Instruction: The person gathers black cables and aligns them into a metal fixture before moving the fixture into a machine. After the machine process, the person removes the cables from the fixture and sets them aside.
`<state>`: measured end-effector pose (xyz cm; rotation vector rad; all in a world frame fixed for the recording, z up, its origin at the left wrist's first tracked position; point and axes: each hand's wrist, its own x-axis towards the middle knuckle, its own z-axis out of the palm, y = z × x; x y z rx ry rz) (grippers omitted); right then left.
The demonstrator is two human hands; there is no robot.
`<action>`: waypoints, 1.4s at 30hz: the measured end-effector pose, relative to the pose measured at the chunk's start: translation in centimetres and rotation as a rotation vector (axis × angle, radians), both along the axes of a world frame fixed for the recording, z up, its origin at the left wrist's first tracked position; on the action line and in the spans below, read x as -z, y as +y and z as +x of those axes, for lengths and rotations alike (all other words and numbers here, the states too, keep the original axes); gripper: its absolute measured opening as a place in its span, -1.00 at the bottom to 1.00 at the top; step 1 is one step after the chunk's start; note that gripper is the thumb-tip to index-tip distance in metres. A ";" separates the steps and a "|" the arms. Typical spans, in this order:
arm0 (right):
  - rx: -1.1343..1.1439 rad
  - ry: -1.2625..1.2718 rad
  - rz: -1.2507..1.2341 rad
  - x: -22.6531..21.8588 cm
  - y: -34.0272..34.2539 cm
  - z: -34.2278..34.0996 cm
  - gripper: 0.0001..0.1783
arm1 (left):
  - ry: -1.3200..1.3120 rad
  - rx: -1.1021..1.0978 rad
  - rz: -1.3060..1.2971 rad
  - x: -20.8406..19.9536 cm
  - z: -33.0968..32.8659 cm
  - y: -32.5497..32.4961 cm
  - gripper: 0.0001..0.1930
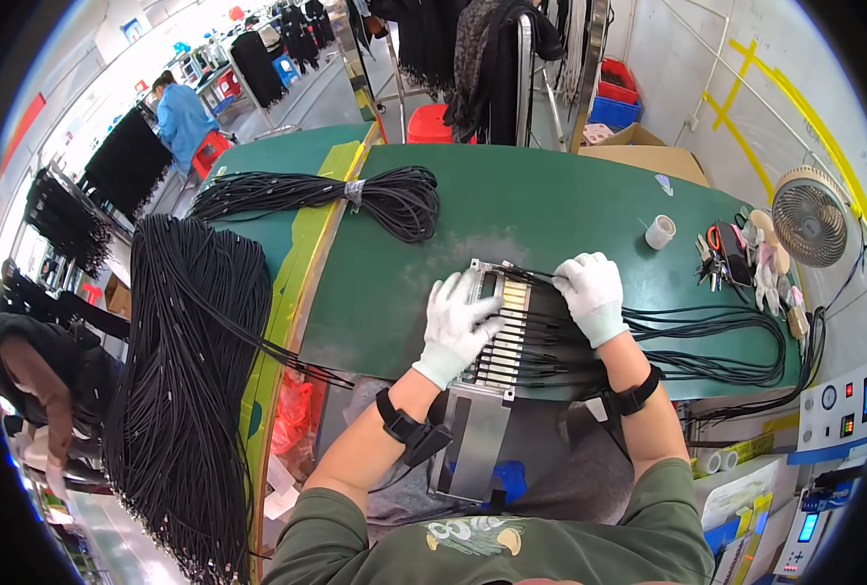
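A narrow metal fixture (482, 414) with a row of pale slots lies over the near edge of the green table. Several thin black cables (551, 363) run out of its slots to the right. My left hand (455, 327), in a white glove, rests on the fixture's left side, its fingers apart. My right hand (590, 291), gloved too, is at the upper right of the fixture, with its bent fingertips closed on the end of a black cable (533, 274). Those fingertips partly hide the cable.
A large bundle of black cables (185, 361) hangs at the left, beside a tied coil (394, 200) on the green table (531, 180). At the right are a tape roll (660, 231), hand tools (714, 258), a fan (810, 216) and control boxes (838, 409). A person in blue (182, 122) sits far left.
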<state>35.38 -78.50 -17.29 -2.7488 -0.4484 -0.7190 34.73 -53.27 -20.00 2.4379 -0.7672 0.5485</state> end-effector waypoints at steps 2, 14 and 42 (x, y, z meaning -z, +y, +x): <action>-0.040 0.052 0.102 -1.0 -0.1 -0.3 -0.90 | -0.006 -0.064 -0.133 0.2 0.3 0.2 -0.73; -0.381 0.064 0.318 -1.8 2.9 -1.6 -0.78 | -0.067 0.075 -0.421 -1.1 -0.2 0.1 -0.84; -0.229 0.033 0.153 -1.4 4.1 -2.5 -0.90 | 0.082 -0.134 -0.423 -0.4 0.4 1.2 -0.82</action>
